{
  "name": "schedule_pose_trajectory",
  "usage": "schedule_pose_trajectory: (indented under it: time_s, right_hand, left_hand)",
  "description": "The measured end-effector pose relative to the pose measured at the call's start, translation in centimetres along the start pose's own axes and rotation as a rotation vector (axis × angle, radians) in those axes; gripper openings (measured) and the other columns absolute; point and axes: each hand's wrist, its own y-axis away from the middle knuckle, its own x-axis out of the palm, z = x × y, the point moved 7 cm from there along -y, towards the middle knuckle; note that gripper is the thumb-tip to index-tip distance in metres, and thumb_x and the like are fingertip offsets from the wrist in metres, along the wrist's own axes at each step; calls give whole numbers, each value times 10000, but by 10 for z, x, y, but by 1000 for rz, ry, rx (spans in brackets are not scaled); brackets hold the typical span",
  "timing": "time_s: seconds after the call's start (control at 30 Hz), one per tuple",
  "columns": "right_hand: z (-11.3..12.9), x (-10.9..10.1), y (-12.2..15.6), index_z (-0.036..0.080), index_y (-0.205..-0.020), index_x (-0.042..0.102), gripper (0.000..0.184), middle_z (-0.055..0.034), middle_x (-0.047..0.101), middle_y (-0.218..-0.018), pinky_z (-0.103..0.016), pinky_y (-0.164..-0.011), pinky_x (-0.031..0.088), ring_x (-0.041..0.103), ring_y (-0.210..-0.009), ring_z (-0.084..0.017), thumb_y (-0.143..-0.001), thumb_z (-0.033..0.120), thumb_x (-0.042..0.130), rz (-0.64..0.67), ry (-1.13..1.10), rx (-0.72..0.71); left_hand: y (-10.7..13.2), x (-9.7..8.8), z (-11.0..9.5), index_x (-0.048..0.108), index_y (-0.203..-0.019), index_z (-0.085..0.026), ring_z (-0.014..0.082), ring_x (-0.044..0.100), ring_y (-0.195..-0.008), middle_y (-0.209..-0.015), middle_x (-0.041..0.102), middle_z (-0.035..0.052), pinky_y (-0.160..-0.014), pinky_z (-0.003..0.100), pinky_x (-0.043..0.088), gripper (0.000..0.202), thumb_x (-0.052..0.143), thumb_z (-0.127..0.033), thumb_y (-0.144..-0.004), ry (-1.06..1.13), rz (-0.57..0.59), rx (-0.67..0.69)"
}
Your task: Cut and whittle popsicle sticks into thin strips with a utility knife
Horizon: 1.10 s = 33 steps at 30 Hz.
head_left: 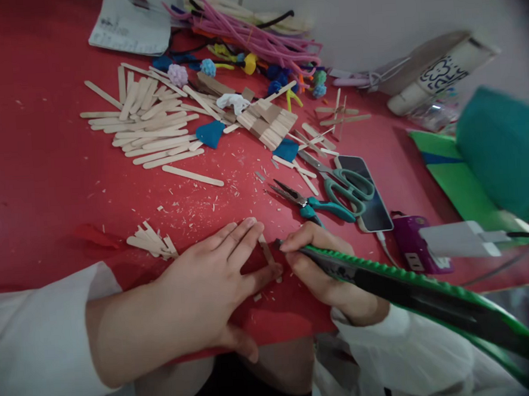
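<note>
My left hand point(211, 279) lies flat on the red tabletop with its fingers stretched out. A fingertip of it presses on a small wooden craft stick point(264, 249) near the table's front edge. My right hand point(317, 266) is closed around a long green and black utility knife point(386, 277), whose ridged green handle runs toward the lower right, close to the camera. The knife's dark tip points at the stick from the right, just apart from it; the blade edge is too small to make out. Beside my left wrist lies a little pile of cut stick pieces point(153, 240).
Behind my hands lie whole craft sticks point(152, 124), pliers point(307, 201), green-handled scissors point(347, 187) and a phone point(375, 206). Pink pipe cleaners point(254, 34) are heaped at the back. A purple box point(417, 245) with a white charger point(459, 240) stands at right. Wood chips litter the table.
</note>
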Motion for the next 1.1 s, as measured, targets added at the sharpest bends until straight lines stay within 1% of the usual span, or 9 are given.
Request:
schedule_pose_trajectory:
  time_s: [0.13, 0.27, 0.33, 0.4, 0.5, 0.6, 0.77, 0.9, 1.1]
  right_hand:
    - [-1, 2, -2, 229, -816, 522, 121, 65, 571, -574, -188, -470, 426, 539, -479, -82, -809, 109, 502, 16, -5, -14]
    - [-1, -4, -2, 228, -828, 538, 121, 50, 592, -646, -194, -480, 421, 533, -505, -80, -799, 112, 516, -26, 38, -17]
    - [1, -6, -2, 228, -807, 536, 124, 49, 589, -647, -194, -476, 417, 530, -503, -79, -787, 107, 516, -44, 51, -25]
    - [3, -6, -3, 230, -793, 524, 133, 56, 583, -607, -196, -467, 416, 531, -483, -80, -780, 99, 503, -32, 37, -21]
    - [5, -1, -5, 233, -791, 501, 153, 68, 577, -549, -196, -456, 417, 535, -454, -82, -774, 83, 478, 24, -29, -1]
    - [5, 4, -6, 228, -786, 489, 147, 59, 578, -563, -198, -459, 423, 544, -471, -88, -774, 84, 465, 85, -91, 29]
    - [6, 6, -6, 218, -764, 490, 115, 52, 568, -603, -195, -471, 423, 522, -482, -80, -777, 104, 484, 102, -98, 30]
    - [6, 7, -6, 213, -775, 496, 116, 48, 550, -619, -192, -475, 421, 502, -485, -75, -776, 99, 476, 120, -58, 35]
    - [5, 8, -6, 217, -779, 484, 103, 50, 545, -600, -195, -455, 410, 498, -472, -80, -786, 114, 479, 131, -82, 63]
  left_hand:
    - [-1, 0, 1, 524, -1304, -262, 360, 390, -1311, -1446, 401, 190, -1038, 451, 319, 971, 557, -833, -519, 1, -8, 0]
    - [1, -1, 1, 528, -1298, -292, 338, 404, -1302, -1431, 439, 151, -1055, 440, 294, 927, 573, -816, -535, -3, -17, -13]
    - [3, -1, 1, 510, -1318, -278, 333, 407, -1301, -1417, 454, 158, -1058, 434, 293, 954, 560, -823, -537, -22, -25, -19]
    - [5, -2, 1, 497, -1331, -249, 334, 404, -1304, -1416, 450, 173, -1057, 429, 296, 984, 547, -831, -538, -43, -29, -21]
    - [5, -2, 0, 505, -1323, -216, 343, 408, -1300, -1425, 432, 189, -1054, 422, 303, 997, 542, -833, -541, -60, -39, -8]
    - [3, -1, -1, 464, -1355, -195, 351, 422, -1289, -1423, 424, 214, -1040, 423, 321, 1041, 546, -832, -537, -73, -36, 1]
    - [2, -1, -1, 463, -1355, -258, 349, 426, -1288, -1431, 421, 196, -1025, 421, 339, 1008, 556, -828, -529, -38, -10, -8]
    - [2, -2, -1, 468, -1352, -254, 354, 420, -1292, -1430, 416, 208, -1020, 419, 341, 1002, 582, -811, -527, -21, -5, -12]
    - [2, -2, -1, 457, -1359, -260, 356, 409, -1297, -1439, 408, 198, -1026, 420, 326, 995, 568, -813, -539, -15, -1, -8]
